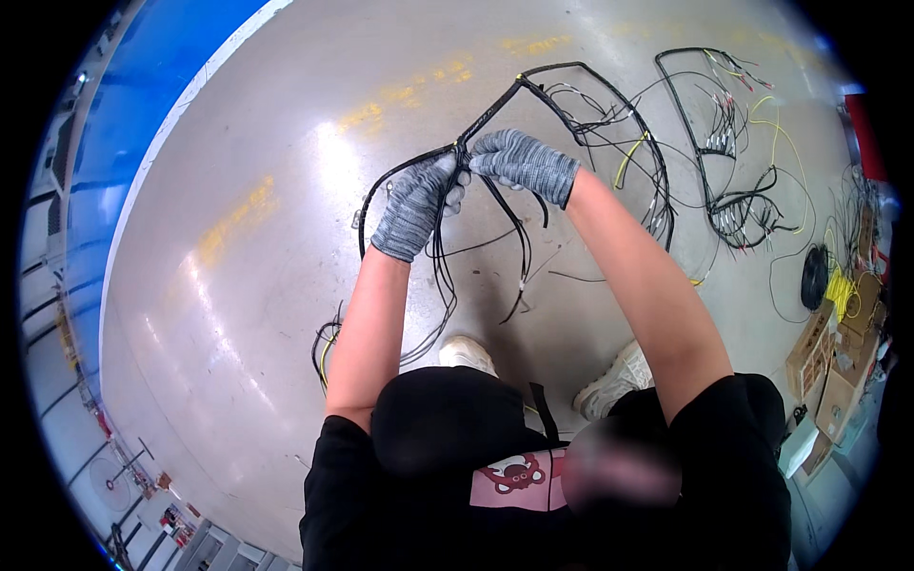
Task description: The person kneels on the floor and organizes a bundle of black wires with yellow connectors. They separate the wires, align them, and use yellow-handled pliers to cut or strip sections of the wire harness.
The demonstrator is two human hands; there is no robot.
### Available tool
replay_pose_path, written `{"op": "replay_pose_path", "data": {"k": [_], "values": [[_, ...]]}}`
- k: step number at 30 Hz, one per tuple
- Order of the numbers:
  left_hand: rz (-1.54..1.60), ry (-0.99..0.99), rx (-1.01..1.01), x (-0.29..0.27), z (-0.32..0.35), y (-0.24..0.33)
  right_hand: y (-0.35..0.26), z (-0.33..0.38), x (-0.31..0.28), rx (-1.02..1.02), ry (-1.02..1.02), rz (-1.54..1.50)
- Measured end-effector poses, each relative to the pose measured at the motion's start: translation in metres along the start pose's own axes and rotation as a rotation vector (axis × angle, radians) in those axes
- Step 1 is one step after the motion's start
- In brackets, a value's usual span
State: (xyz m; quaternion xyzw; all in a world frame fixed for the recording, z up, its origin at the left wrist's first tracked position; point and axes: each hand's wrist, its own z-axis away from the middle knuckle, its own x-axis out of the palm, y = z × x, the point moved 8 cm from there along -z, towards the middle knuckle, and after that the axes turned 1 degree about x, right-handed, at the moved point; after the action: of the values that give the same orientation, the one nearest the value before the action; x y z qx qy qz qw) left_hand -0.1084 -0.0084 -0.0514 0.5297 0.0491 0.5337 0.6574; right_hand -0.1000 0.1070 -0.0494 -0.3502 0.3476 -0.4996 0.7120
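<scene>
A black wiring harness (492, 113) lies on the floor in front of me, its branches spreading left, right and toward my feet. Grey knit gloves cover both my hands. At a branching point, my left hand (415, 209) is closed around the bundled black cables. Close on the right, my right hand (524, 167) has its fingertips pinched at the same junction; the gloves hide exactly what part they grip. Yellow bands mark the harness near the junction and at the bend farther off. Loose branches (523, 257) hang down below my right hand.
A second harness (705, 171) with many thin wire ends lies to the right. Beyond it are a black cable coil (815, 276), a yellow coil (842, 289) and cardboard boxes (834, 366). More cable (327, 344) lies by my left forearm. My shoes (466, 355) stand on the grey floor.
</scene>
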Motion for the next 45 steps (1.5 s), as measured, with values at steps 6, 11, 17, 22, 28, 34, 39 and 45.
{"op": "replay_pose_path", "data": {"k": [6,11,17,22,28,34,39,45], "values": [[-0.278,0.166,-0.015,-0.001,-0.012,0.005,-0.008,-0.008,-0.014,-0.227,0.09,0.155],[-0.602,0.381,0.236,-0.012,-0.022,0.008,-0.013,-0.008,-0.015,-0.189,0.215,0.249],[-0.565,0.338,0.255,0.014,-0.017,0.012,-0.003,0.015,-0.034,-0.333,0.48,0.237],[-0.416,0.338,0.212,-0.018,0.026,0.019,-0.024,0.012,0.009,-0.365,0.421,0.086],[-0.556,0.475,0.201,-0.042,0.012,0.013,-0.039,-0.006,0.018,-0.116,0.135,0.501],[-0.521,0.396,0.148,-0.061,0.002,-0.013,-0.031,-0.026,0.023,-0.178,0.004,0.738],[-0.433,0.32,0.097,-0.052,0.0,-0.013,-0.061,-0.011,0.02,-0.213,0.072,0.951],[-0.425,0.363,0.051,-0.042,0.006,-0.011,-0.057,0.002,0.014,-0.228,0.079,0.81]]}}
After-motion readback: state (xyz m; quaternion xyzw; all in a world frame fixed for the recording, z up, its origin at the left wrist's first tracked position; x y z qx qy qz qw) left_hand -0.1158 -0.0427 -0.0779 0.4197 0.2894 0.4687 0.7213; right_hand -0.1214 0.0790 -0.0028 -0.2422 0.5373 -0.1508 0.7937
